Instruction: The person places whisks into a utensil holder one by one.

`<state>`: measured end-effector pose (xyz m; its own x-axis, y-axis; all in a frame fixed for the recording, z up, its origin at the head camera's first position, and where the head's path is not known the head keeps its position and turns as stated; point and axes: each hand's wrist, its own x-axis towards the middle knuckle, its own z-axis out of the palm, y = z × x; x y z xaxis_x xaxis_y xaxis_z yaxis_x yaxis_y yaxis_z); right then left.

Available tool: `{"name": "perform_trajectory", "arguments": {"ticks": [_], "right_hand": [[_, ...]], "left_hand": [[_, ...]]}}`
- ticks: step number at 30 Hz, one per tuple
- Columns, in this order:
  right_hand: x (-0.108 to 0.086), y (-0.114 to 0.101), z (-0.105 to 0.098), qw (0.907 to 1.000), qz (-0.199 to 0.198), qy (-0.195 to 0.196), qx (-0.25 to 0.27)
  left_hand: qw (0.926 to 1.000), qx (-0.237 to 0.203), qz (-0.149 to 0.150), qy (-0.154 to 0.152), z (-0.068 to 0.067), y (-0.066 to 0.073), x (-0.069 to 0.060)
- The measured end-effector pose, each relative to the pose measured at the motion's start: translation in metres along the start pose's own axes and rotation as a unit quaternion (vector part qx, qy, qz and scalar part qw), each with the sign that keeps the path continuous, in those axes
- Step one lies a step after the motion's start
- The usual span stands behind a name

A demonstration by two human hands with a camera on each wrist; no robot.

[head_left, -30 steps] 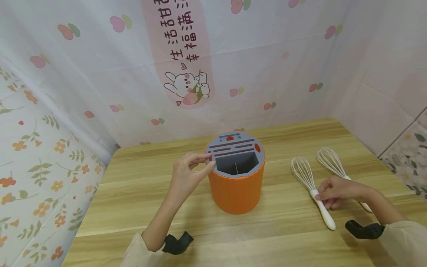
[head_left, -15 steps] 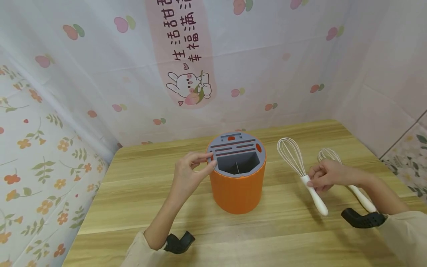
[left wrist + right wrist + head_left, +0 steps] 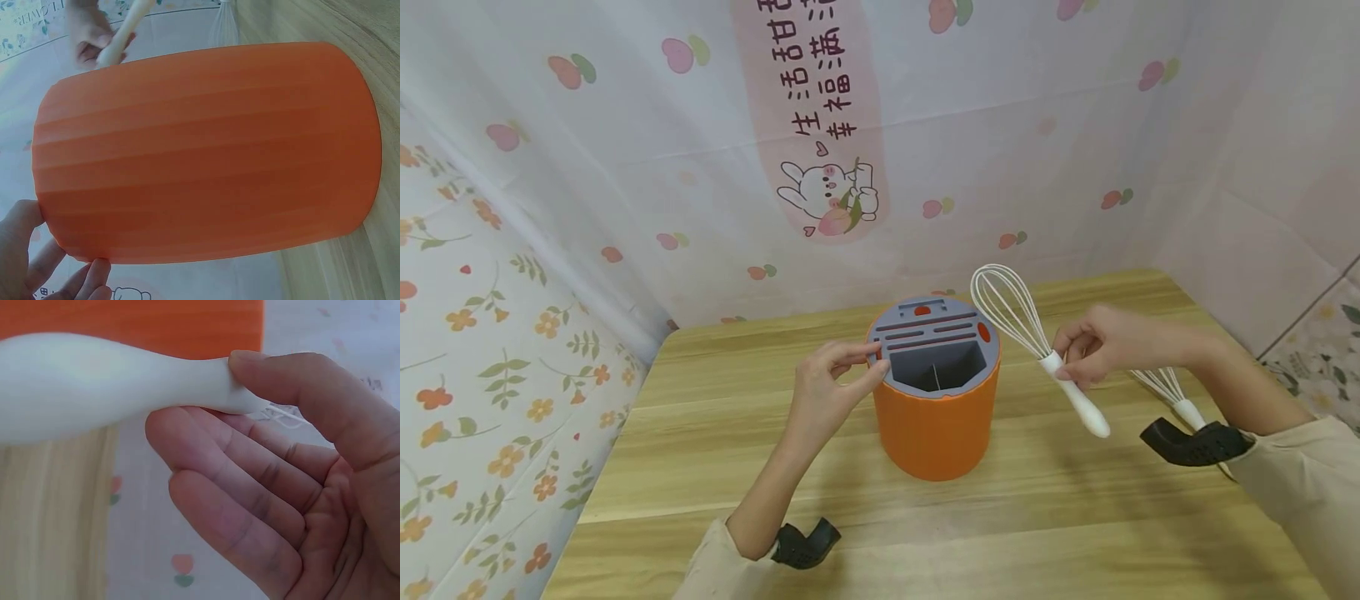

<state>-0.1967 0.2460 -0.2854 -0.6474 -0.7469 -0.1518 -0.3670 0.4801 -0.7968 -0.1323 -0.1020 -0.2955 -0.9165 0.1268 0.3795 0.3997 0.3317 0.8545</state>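
Observation:
An orange utensil holder [image 3: 936,437] with a grey slotted top stands upright on the table. At its left rim my left hand [image 3: 831,383] grips the edge between thumb and fingers; in the left wrist view the fingers [image 3: 94,281] lie at the rim end. To the right of the holder, my right hand [image 3: 1101,346] pinches a white whisk [image 3: 1078,400] at the neck of its handle. The whisk is tilted in the air, wires up and towards the holder. The right wrist view shows the thumb on the handle [image 3: 69,381], its wires mostly hidden.
A second white whisk [image 3: 1187,412] lies on the wooden table [image 3: 715,450] at the right, partly hidden by my right arm. Behind the table hangs a patterned curtain [image 3: 940,158]. The holder's top has narrow slots and a large divided compartment [image 3: 917,371].
My right hand has lifted the whisk off the table and moved it left and up, nearer the holder. The left hand keeps its place on the rim.

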Motion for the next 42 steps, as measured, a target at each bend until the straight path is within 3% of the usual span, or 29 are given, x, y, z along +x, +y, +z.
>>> {"name": "perform_trajectory", "arguments": {"ticks": [7, 16, 23, 26, 31, 37, 42], "right_hand": [[0.014, -0.036, -0.011, 0.9988, 0.001, 0.001, -0.05], [0.04, -0.072, -0.015, 0.9948, -0.068, -0.013, -0.075], [0.067, -0.104, -0.015, 0.9929, -0.083, -0.023, -0.082], [0.079, -0.114, -0.013, 0.9902, -0.092, -0.022, -0.103], [0.101, -0.127, -0.01, 0.9842, -0.107, -0.036, -0.136], [0.12, -0.129, -0.002, 0.9805, -0.135, -0.05, -0.134], [0.127, -0.124, 0.009, 0.9795, -0.148, -0.055, -0.125]], "left_hand": [[1.0, 0.001, -0.002, 0.002, -0.001, 0.001, -0.001], [1.0, 0.001, -0.005, 0.005, -0.003, -0.004, -0.001], [0.9999, 0.001, -0.003, 0.015, -0.001, -0.036, 0.004], [0.9998, 0.006, 0.006, 0.015, -0.001, -0.04, 0.005], [0.9997, 0.008, 0.017, 0.016, -0.001, -0.041, 0.005], [0.9998, 0.0, 0.015, 0.011, 0.002, -0.041, 0.006], [0.9998, -0.008, 0.013, 0.009, 0.003, -0.025, 0.005]]}}
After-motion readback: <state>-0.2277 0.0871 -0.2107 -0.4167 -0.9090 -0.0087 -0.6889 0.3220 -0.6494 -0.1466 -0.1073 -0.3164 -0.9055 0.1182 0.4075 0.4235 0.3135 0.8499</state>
